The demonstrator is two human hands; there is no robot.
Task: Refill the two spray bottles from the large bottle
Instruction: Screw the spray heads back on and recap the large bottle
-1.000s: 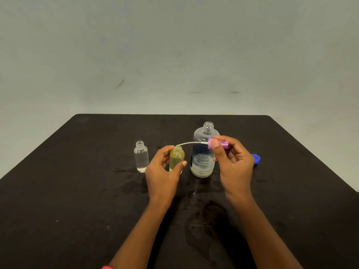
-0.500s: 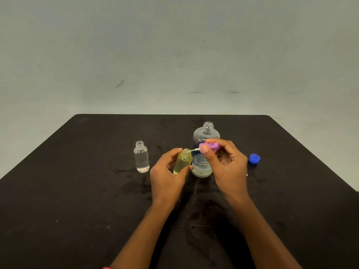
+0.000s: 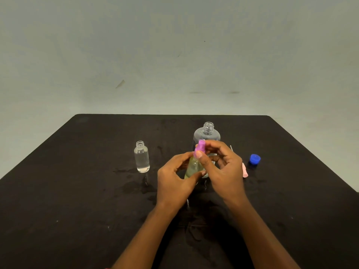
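My left hand [image 3: 175,179] grips a small yellowish spray bottle [image 3: 192,168] at the middle of the black table [image 3: 77,210]. My right hand [image 3: 223,167] pinches a purple spray head [image 3: 200,147] that sits on the yellowish bottle's neck. The head's tube is out of sight. Behind my hands stands the large clear bottle [image 3: 207,133], uncapped and partly hidden. To the left a second small clear spray bottle [image 3: 141,157] stands upright without a top, liquid inside.
A blue cap [image 3: 254,159] lies to the right of my right hand. A pink spray head [image 3: 245,170] with its thin tube lies beside it. Wet patches [image 3: 136,188] darken the table around the bottles. The table's far edge meets a plain wall.
My right hand has swung the purple spray head from sideways to upright and lowered it onto the yellowish bottle, so the tube went inside. My left hand keeps hold of the bottle.
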